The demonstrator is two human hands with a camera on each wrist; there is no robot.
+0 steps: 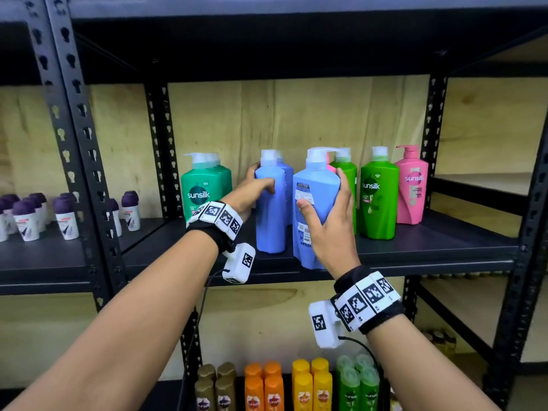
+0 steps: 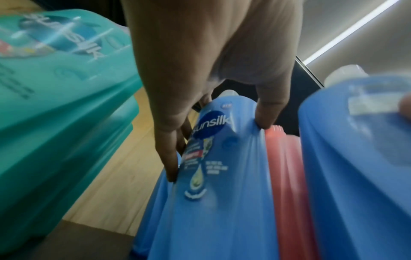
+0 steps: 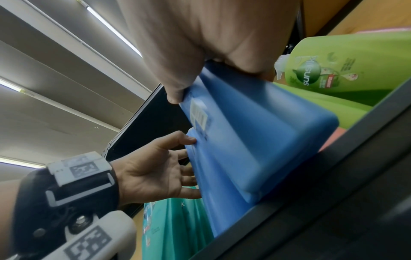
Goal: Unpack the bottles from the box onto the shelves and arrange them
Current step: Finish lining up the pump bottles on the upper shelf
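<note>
Two blue pump bottles stand on the black shelf (image 1: 430,247) between teal bottles (image 1: 206,188) and green bottles (image 1: 378,200). My left hand (image 1: 256,185) grips the narrower blue bottle (image 1: 269,212) near its shoulder, thumb in front and fingers behind; the left wrist view shows its Sunsilk label (image 2: 213,123). My right hand (image 1: 326,209) holds the nearer blue bottle (image 1: 314,179) by its sides at the shelf's front edge, back label facing me. In the right wrist view that bottle (image 3: 255,132) has its base at the shelf lip (image 3: 333,176). The box is out of view.
A pink bottle (image 1: 412,185) ends the row on the right. Purple-capped roll-ons (image 1: 26,215) fill the left bay behind a black upright (image 1: 86,161). Small gold, orange, yellow and green bottles (image 1: 264,384) line the shelf below. Another shelf board (image 1: 267,54) hangs close overhead.
</note>
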